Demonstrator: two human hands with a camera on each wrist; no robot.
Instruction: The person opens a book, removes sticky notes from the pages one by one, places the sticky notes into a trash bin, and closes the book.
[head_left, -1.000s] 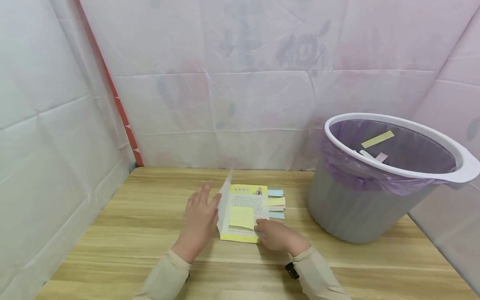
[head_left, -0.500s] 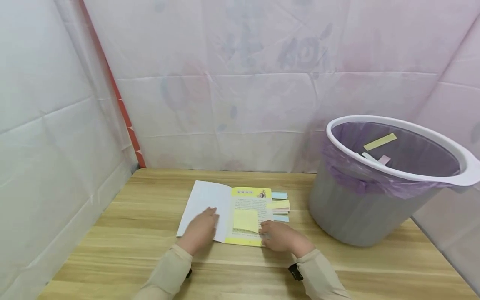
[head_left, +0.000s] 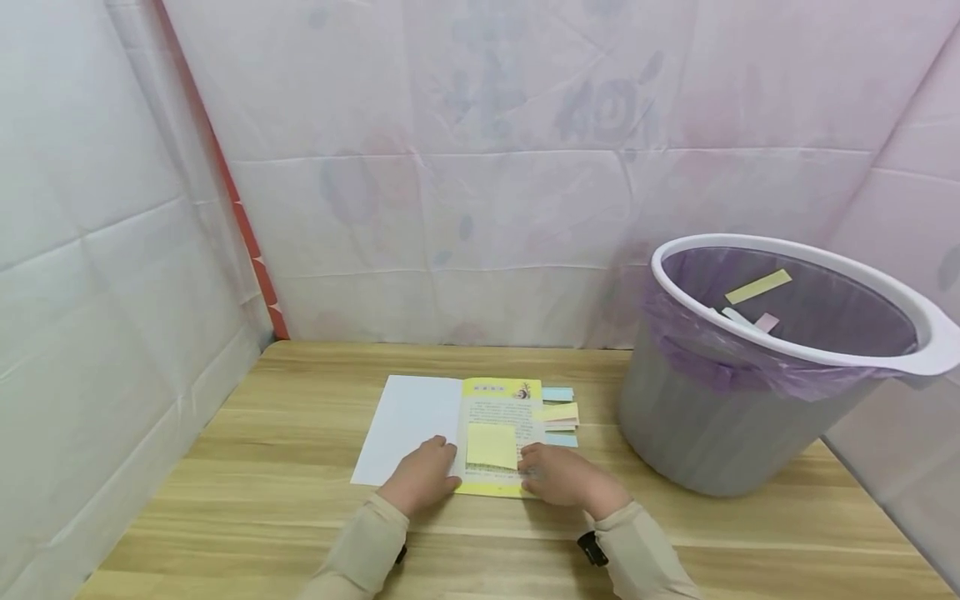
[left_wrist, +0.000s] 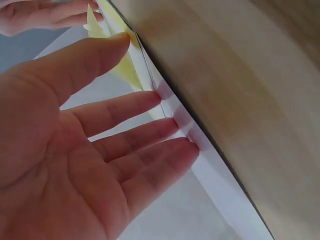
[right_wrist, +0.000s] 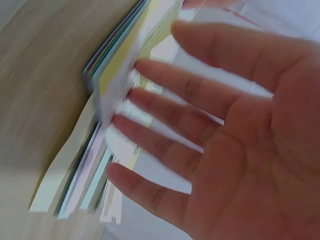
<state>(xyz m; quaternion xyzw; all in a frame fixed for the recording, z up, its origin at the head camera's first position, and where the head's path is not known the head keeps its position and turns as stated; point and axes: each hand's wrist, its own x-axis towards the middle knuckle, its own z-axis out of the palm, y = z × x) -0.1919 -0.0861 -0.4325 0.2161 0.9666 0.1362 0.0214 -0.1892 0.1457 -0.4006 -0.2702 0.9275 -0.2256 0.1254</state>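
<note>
An open booklet (head_left: 495, 485) lies flat on the wooden table, with a blank white left page (head_left: 411, 421) and a printed, yellow-bordered right page. A square yellow sticky note (head_left: 491, 446) sits on the printed page. Several coloured paper tabs (head_left: 561, 414) stick out past the right edge. My left hand (head_left: 422, 475) rests its fingertips on the white page near the fold; its fingers (left_wrist: 145, 170) look fairly straight in the left wrist view. At the lower right of the printed page lies my right hand (head_left: 564, 477), fingers (right_wrist: 155, 140) extended and touching the page edge.
A grey bin (head_left: 697, 433) with a white rim and purple liner stands at the right of the table (head_left: 247, 467). Inside it are paper strips (head_left: 757, 286). White sheeting (head_left: 450, 208) hangs behind and at the sides.
A raised page has been turned over to the left and now lies flat. My left hand moved down with it, then right towards the fold. My right hand stays at the page's lower right.
</note>
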